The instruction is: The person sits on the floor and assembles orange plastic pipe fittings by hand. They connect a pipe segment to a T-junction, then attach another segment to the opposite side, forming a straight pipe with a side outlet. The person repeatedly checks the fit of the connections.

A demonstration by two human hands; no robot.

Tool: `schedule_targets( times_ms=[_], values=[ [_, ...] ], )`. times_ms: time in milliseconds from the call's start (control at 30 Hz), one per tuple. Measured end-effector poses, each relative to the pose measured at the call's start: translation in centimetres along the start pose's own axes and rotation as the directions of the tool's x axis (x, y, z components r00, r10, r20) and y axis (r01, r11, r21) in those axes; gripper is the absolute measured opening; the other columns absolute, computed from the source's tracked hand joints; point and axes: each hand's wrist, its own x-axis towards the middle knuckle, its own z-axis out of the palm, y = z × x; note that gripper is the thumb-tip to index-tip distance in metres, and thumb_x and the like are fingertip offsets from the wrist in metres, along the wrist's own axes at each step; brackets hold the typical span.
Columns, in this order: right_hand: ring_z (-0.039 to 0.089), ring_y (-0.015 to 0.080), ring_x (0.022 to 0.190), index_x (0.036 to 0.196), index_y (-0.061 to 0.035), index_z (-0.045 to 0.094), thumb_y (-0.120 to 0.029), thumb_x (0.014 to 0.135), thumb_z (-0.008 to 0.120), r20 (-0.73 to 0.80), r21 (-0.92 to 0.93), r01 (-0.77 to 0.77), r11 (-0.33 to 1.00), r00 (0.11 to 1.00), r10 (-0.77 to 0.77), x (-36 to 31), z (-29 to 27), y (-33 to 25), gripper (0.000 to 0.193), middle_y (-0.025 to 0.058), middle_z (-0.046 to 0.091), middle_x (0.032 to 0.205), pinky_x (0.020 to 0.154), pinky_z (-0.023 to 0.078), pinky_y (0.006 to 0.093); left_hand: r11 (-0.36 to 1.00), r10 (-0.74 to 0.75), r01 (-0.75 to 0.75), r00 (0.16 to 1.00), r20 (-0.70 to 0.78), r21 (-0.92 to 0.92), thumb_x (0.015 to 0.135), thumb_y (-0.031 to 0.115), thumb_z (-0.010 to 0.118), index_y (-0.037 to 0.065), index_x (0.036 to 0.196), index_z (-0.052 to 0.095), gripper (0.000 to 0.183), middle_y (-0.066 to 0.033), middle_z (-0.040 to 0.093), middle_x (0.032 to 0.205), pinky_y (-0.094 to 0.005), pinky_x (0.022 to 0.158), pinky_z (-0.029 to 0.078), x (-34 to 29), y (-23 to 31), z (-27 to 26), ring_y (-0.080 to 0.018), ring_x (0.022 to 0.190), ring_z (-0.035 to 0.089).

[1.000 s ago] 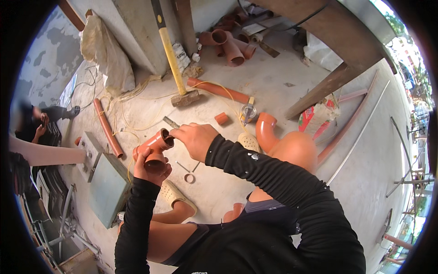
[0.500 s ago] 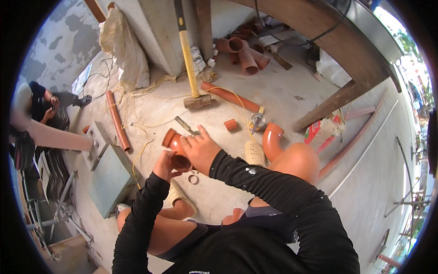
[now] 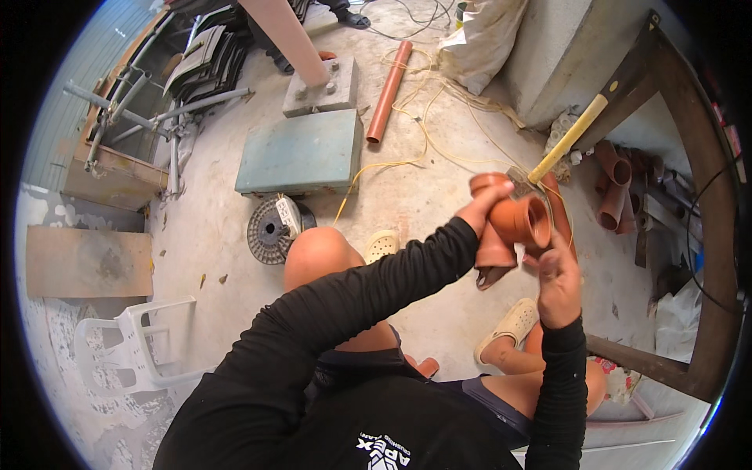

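My left hand (image 3: pixel 489 205) is closed around an orange-brown pipe tee (image 3: pixel 517 219), gripping it near its upper left end. One socket mouth faces right and another end points down. Close to the right-hand mouth, my right hand (image 3: pixel 558 286) has its thumb and forefinger apart, with a fingertip at the rim; its other fingers are partly hidden. Behind the tee lies a long pipe (image 3: pixel 561 215) of the same colour. A yellow-handled sledgehammer (image 3: pixel 572 141) stands beyond, its head partly covered by the tee and my hand.
A blue-green box (image 3: pixel 301 153) lies ahead to the left, beside a black cable spool (image 3: pixel 258 235). Another pipe (image 3: pixel 390 90) rests near a yellow cord (image 3: pixel 392 164). Piled pipe fittings (image 3: pixel 615 188) and a wooden frame (image 3: pixel 689 313) are right; a white plastic chair (image 3: pixel 141 352) stands left.
The view has swung left, bringing in the spool and chair. The tee has turned in my left hand. My right hand has come off the tee's top to its right-hand mouth.
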Motion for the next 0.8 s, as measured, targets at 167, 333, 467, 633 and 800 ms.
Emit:
schedule_targets(
  times_ms=[167,333,467,633,800],
  values=[
    [0.064,0.012,0.082,0.104,-0.0007,0.072,-0.008,0.096,0.073,-0.262,-0.324,0.168,0.931,0.93,-0.259,1.3,-0.9,-2.7,0.011,0.0055,0.07,0.092,0.074,0.05,0.0249,0.94,0.037,-0.05,0.998,-0.044,-0.338,0.096,0.058,0.058,0.001,0.136,0.053,0.069,-0.0225,0.064,0.11,-0.0538,0.077,0.058,0.6,4.9,-0.5,-0.0367,0.091,0.064],
    [0.066,0.0211,0.077,0.118,-0.008,0.073,0.0,0.081,0.08,0.137,-0.543,0.509,0.668,0.838,-0.528,1.4,1.0,-2.7,0.038,0.0078,0.068,0.097,0.067,0.054,0.032,0.99,0.1,-0.112,0.985,-0.14,-0.083,0.1,0.057,0.05,0.001,0.123,0.06,0.062,-0.0187,0.07,0.094,-0.0445,0.072,0.063,-0.6,6.6,1.1,-0.0309,0.081,0.071],
    [0.065,0.0236,0.077,0.121,-0.01,0.073,-0.003,0.079,0.081,0.313,-0.68,0.575,0.456,0.789,-0.528,1.2,1.2,-2.5,0.044,0.0073,0.064,0.091,0.066,0.053,0.0337,0.971,0.238,-0.227,0.948,-0.211,0.075,0.094,0.06,0.063,0.005,0.115,0.06,0.059,-0.0135,0.068,0.094,-0.0398,0.069,0.061,-1.3,5.2,3.0,-0.0256,0.079,0.068],
    [0.069,0.0259,0.074,0.108,-0.0112,0.064,-0.024,0.085,0.077,0.46,-0.765,0.518,0.383,0.856,-0.238,1.5,1.3,0.0,0.029,0.0066,0.064,0.083,0.06,0.052,0.0397,0.985,0.106,-0.069,0.963,-0.247,0.156,0.088,0.059,0.075,0.006,0.106,0.06,0.058,-0.0119,0.067,0.082,-0.0377,0.057,0.058,-0.9,3.6,2.3,-0.0234,0.061,0.066],
    [0.07,0.0264,0.069,0.097,-0.0107,0.062,-0.03,0.084,0.08,0.457,-0.693,0.503,0.517,0.861,-0.225,1.8,1.5,2.8,0.029,0.006,0.07,0.08,0.06,0.054,0.041,0.998,-0.01,0.027,0.971,-0.239,0.065,0.086,0.056,0.074,0.008,0.103,0.065,0.051,-0.0109,0.069,0.08,-0.0375,0.057,0.056,1.3,2.2,0.4,-0.0258,0.054,0.064]
  ],
)
